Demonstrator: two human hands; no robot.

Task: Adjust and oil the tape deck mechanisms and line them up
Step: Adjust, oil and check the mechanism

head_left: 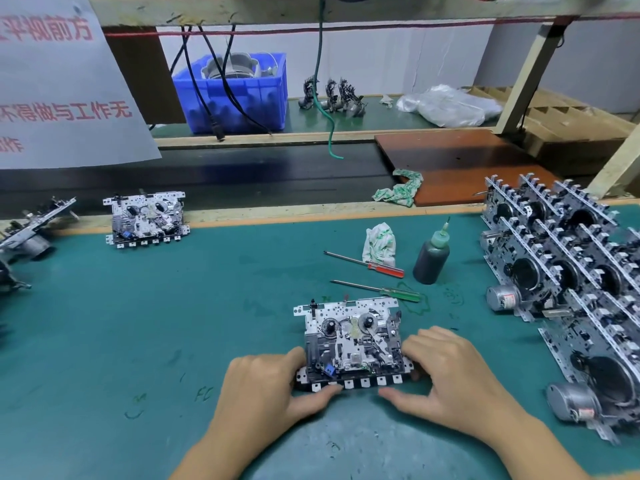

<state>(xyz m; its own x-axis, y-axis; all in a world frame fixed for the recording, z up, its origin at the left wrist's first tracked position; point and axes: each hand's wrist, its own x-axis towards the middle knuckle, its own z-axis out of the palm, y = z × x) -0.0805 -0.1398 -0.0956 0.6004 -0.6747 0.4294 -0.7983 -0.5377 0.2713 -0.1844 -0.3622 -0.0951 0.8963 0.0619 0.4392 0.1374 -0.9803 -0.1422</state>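
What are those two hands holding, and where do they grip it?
A tape deck mechanism lying flat on the green mat. The left hand holds its left end, the right hand its right end, thumbs along the near edge.

The bench mat (156, 323) is teal. One screwdriver (367, 264) has a red handle, another (381, 290) a green one. The oil bottle (431, 259) is dark with a green cap. The rag (380, 243) is white (green-printed). The crate (239, 95) at the far edge is blue.
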